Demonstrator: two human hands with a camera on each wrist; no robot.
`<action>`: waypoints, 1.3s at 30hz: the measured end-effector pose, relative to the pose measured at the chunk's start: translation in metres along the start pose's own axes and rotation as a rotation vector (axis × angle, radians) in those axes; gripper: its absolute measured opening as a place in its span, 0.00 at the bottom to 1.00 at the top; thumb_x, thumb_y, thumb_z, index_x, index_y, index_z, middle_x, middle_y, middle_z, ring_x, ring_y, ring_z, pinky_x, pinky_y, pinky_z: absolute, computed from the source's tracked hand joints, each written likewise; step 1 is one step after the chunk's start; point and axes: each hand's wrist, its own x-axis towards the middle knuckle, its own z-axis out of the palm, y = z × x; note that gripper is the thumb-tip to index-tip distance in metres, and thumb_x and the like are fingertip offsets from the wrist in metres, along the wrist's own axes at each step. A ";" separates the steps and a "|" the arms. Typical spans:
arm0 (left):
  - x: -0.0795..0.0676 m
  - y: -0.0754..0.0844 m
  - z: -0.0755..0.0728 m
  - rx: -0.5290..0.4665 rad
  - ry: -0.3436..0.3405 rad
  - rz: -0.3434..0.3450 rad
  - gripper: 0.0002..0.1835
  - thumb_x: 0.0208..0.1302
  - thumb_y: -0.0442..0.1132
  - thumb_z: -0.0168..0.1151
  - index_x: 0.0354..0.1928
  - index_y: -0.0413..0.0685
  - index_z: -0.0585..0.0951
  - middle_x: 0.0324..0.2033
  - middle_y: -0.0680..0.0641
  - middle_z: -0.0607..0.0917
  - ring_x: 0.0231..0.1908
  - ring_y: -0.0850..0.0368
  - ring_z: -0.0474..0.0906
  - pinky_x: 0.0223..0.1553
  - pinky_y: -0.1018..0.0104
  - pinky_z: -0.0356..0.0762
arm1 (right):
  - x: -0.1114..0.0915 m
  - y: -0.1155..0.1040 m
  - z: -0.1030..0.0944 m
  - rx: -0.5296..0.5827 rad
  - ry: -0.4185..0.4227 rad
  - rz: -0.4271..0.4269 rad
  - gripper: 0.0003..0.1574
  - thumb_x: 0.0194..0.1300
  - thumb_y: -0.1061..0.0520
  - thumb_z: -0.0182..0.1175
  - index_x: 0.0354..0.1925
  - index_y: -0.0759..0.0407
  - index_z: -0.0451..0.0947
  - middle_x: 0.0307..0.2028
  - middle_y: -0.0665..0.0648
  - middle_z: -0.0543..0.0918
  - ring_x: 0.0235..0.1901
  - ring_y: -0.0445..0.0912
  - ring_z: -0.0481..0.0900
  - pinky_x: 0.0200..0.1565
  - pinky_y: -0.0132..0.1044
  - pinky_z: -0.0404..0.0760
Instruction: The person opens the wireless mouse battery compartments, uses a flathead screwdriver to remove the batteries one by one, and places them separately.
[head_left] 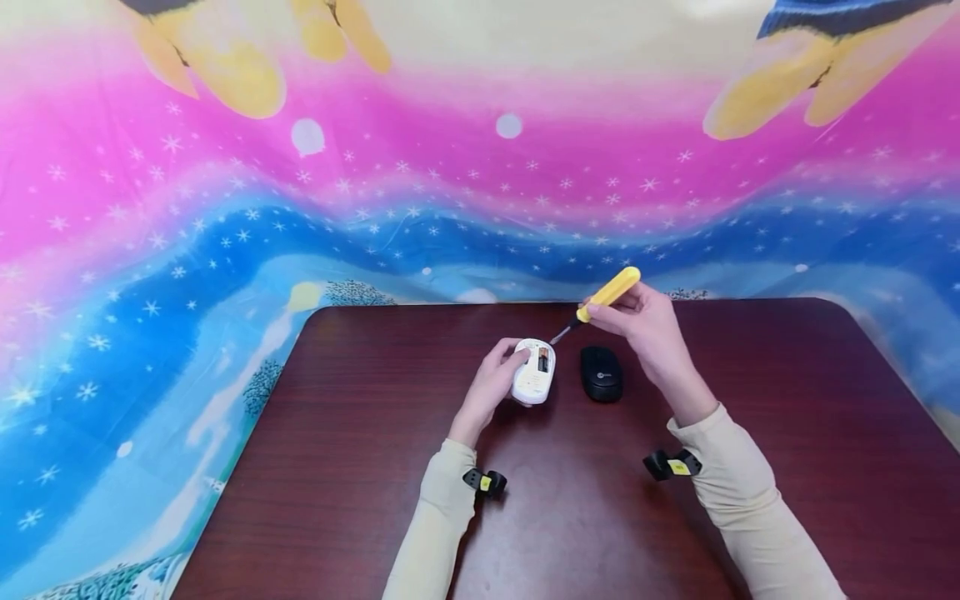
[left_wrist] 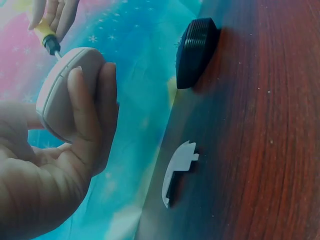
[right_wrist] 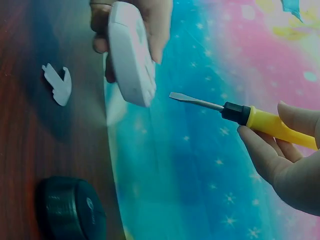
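Note:
My left hand (head_left: 489, 385) grips a white computer mouse (head_left: 532, 385) above the table, its underside turned up. A battery (head_left: 543, 360) shows in the mouse's uncovered compartment. In my right hand (head_left: 651, 332) is a flat-blade screwdriver (head_left: 613, 292) with a yellow handle, pinched between thumb and fingers. Its tip points at the mouse's far end; the right wrist view shows a small gap between tip and mouse. A white, notched plastic cover (left_wrist: 179, 167) lies on the table below the mouse, hidden in the head view.
A black computer mouse (head_left: 602, 375) stands on the dark red wooden table (head_left: 360, 467), right of the white mouse. Behind the table's far edge hangs a colourful printed cloth (head_left: 480, 192). Each wrist wears a small black camera.

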 end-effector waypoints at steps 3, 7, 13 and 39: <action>-0.001 0.001 0.000 -0.006 -0.001 -0.006 0.19 0.77 0.43 0.56 0.62 0.39 0.76 0.34 0.44 0.83 0.24 0.56 0.81 0.19 0.58 0.82 | 0.000 0.005 0.005 -0.055 -0.012 -0.007 0.16 0.67 0.65 0.69 0.51 0.65 0.77 0.40 0.51 0.89 0.43 0.41 0.88 0.48 0.34 0.84; -0.001 0.002 -0.001 -0.028 0.012 -0.028 0.19 0.77 0.43 0.57 0.60 0.38 0.77 0.34 0.44 0.82 0.24 0.57 0.81 0.19 0.58 0.83 | 0.000 0.009 0.011 -0.146 -0.015 -0.022 0.17 0.68 0.63 0.69 0.52 0.67 0.77 0.40 0.48 0.89 0.43 0.40 0.88 0.49 0.32 0.84; -0.001 0.001 -0.001 -0.039 0.034 -0.034 0.19 0.77 0.42 0.57 0.60 0.36 0.77 0.35 0.45 0.82 0.28 0.59 0.81 0.26 0.59 0.85 | 0.000 0.010 0.017 -0.284 -0.018 -0.027 0.23 0.69 0.59 0.69 0.56 0.70 0.76 0.45 0.55 0.88 0.45 0.39 0.87 0.50 0.30 0.82; -0.005 -0.006 0.003 -0.092 0.053 -0.017 0.16 0.76 0.41 0.55 0.57 0.36 0.77 0.38 0.46 0.84 0.32 0.59 0.81 0.30 0.64 0.82 | 0.003 0.032 0.032 -0.596 -0.118 -0.275 0.15 0.72 0.56 0.67 0.52 0.61 0.79 0.44 0.59 0.89 0.46 0.53 0.89 0.51 0.54 0.84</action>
